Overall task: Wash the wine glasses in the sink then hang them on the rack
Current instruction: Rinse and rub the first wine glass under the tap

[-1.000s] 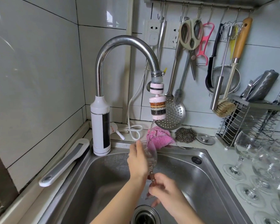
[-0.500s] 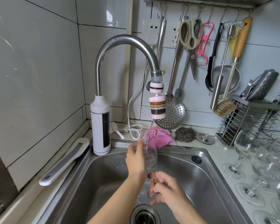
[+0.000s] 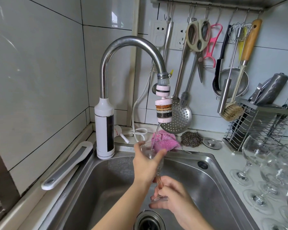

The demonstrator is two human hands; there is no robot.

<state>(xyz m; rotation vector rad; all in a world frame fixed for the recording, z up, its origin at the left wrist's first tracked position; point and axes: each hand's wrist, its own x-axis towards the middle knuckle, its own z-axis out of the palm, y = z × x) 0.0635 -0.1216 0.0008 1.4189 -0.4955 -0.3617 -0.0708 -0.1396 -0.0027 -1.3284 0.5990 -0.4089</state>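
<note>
While a thin stream of water falls from the filter head [image 3: 164, 111] of the faucet [image 3: 131, 42], the wine glass [image 3: 150, 153] stands nearly upright beneath it, above the steel sink [image 3: 214, 188]. The left hand [image 3: 145, 165] wraps thumb and fingers round the bowl. The right hand [image 3: 175, 195] pinches the stem just above the foot, fingers curled. More wine glasses [image 3: 256, 150] stand on the counter to the right. A pink cloth [image 3: 165, 139] and a steel scourer [image 3: 191, 139] lie behind the sink.
</note>
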